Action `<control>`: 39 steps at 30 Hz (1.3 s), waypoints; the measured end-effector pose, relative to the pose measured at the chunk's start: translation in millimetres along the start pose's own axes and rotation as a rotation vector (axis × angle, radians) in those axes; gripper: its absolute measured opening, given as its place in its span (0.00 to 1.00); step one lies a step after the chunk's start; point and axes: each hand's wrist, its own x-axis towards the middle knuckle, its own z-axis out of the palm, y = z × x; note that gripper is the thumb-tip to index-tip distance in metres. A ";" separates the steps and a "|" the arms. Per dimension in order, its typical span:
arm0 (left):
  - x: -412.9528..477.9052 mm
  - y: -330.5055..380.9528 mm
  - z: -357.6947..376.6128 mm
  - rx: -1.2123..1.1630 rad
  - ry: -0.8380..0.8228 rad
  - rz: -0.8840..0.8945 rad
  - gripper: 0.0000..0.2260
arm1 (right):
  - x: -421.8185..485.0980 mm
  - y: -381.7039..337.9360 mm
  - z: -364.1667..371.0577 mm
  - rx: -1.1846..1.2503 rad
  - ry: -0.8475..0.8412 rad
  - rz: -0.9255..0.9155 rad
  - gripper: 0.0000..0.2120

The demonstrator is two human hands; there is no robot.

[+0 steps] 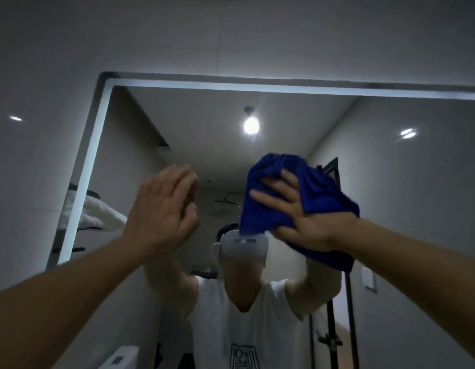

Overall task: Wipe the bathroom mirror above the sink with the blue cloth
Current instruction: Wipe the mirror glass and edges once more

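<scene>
Grey bathroom walls (44,75) surround a wide mirror (417,195) edged with a lit white strip (92,155), seen from below as a person reaches up to it with both bare arms. The right hand (297,217) presses the bunched blue cloth (321,193) against the glass, its fingers spread wide and fairly straight over the fabric rather than clenched round it. Loose folds of the cloth hang under the wrist. The cloth sits in the middle of the mirror, just below the reflection of a bright ceiling lamp (251,124) and just above the reflected grey headset (243,247) worn by the person. The left hand (161,206) is raised beside it, apart from the cloth. It holds nothing, with its fingers straight and together, meeting their own reflection at the glass. The reflection also shows a white T-shirt (244,328) with a dark printed design, folded white towels (97,214) on a dark rack at the left, a shower head (228,201) behind the person and a black door frame (334,171) at the right. A pale wall switch (369,280) appears in the reflection below the right forearm.
</scene>
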 end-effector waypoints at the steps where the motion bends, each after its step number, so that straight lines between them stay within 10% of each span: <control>1: 10.6 -6.9 0.3 0.013 -0.018 -0.038 0.30 | 9.2 16.6 -9.5 0.077 0.011 0.137 0.33; 8: 15.9 -15.0 6.4 -0.010 -0.024 -0.061 0.33 | 72.3 27.5 -33.3 0.095 0.232 0.729 0.33; 15: 15.2 -17.6 7.6 -0.010 -0.039 -0.063 0.34 | 23.8 -8.2 -10.2 -0.026 0.025 -0.092 0.32; 23: 17.6 -19.8 11.9 0.009 0.004 -0.065 0.36 | 115.0 61.5 -55.2 0.104 0.227 0.697 0.33; 31: 15.2 -17.7 9.7 0.004 -0.041 -0.119 0.40 | 79.3 5.1 -25.0 -0.052 0.071 -0.008 0.32; 39: 15.6 -15.6 9.7 -0.026 -0.019 -0.112 0.39 | 127.8 108.8 -75.2 0.065 0.232 0.732 0.32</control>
